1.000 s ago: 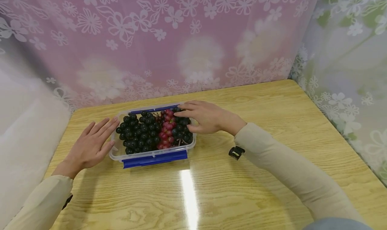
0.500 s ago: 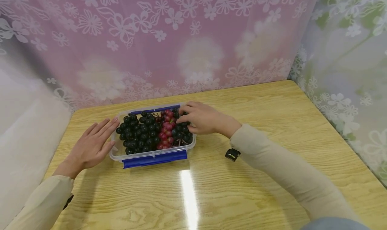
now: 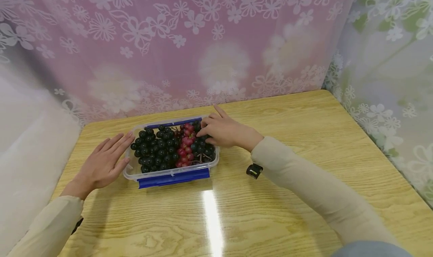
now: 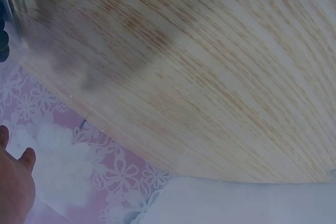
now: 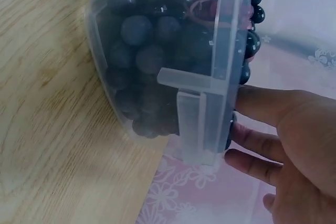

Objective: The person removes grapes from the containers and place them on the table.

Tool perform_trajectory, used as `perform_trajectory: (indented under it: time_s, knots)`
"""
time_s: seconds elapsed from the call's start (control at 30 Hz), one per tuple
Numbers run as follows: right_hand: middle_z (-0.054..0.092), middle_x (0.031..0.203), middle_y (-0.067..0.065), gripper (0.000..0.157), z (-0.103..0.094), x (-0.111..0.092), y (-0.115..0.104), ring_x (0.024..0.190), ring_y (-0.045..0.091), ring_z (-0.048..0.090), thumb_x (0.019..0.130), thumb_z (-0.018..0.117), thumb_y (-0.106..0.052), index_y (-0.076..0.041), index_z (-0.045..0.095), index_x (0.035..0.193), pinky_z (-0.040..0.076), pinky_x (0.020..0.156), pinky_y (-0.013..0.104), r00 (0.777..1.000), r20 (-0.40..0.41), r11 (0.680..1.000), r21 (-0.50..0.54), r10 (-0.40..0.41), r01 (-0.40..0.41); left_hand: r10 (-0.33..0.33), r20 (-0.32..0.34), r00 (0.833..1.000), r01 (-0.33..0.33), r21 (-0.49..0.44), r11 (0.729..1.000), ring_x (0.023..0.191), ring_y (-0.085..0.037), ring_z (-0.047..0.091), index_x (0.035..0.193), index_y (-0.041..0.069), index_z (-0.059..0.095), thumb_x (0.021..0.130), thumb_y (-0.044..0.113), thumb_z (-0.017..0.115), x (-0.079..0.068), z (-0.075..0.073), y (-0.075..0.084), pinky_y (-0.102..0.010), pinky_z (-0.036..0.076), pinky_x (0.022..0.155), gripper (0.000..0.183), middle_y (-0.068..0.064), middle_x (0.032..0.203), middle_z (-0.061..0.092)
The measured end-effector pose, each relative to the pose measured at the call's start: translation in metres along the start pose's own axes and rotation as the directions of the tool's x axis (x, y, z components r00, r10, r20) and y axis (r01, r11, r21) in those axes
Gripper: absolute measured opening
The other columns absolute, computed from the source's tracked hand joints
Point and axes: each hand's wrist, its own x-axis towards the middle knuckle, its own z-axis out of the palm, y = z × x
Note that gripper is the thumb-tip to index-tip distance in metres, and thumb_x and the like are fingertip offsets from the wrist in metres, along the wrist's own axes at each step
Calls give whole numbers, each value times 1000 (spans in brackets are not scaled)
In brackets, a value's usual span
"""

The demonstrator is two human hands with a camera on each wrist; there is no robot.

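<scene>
A clear plastic food container [image 3: 131, 170] with blue clip flaps stands on the table, filled with grapes. Bunches of black grapes [image 3: 155, 150] fill its left side, a strip of red grapes [image 3: 184, 151] runs down the middle, and another bunch of black grapes [image 3: 203, 148] lies at the right end. My left hand [image 3: 101, 165] rests with straight fingers against the left rim. At the right end my right hand [image 3: 226, 131] reaches over the rim, thumb and curled fingers on the black grapes there, one finger sticking up. The right wrist view shows those fingertips [image 5: 247, 136] beside the rim.
The wood-grain table [image 3: 270, 212] extends to the front and right of the container. A pink flowered curtain [image 3: 169, 54] hangs behind its back edge, a pale green one [image 3: 389, 99] at the right. White cloth [image 3: 30, 148] lies along the left.
My right hand has moved slightly left and its fingers have gone from spread to curled on the right-end black grapes. The left hand and container stay in place.
</scene>
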Motion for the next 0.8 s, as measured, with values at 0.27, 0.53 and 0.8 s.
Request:
perform_trajectory:
  time_s: [0.27, 0.53, 0.8]
  knots:
    - [56, 124, -1, 27, 1, 3, -1, 114, 24, 45, 92, 65, -31, -28, 65, 120, -4, 113, 54, 999, -24, 1000, -18, 23, -24, -9, 5, 1000, 9, -17, 1000, 141, -30, 20, 154, 14, 23, 94, 26, 56, 1, 2, 2, -48, 13, 114, 69, -6, 157, 20]
    - [54, 126, -4, 25, -1, 4, -3, 111, 25, 43, 94, 62, -33, -29, 58, 118, -7, 111, 56, 997, 20, 997, 10, 76, -76, -13, 1, 1000, 13, -16, 1000, 141, -30, 20, 154, 14, 23, 96, 27, 54, 0, 0, 1, -47, 13, 114, 67, -6, 157, 20]
    - [48, 124, 0, 25, 4, 8, 1, 106, 23, 40, 93, 56, -35, -28, 56, 118, 0, 112, 55, 998, 28, 998, 15, 53, -53, -22, 8, 1000, 23, -17, 1000, 141, -31, 21, 154, 15, 22, 95, 25, 56, 0, 0, 2, -49, 16, 113, 69, -6, 157, 20]
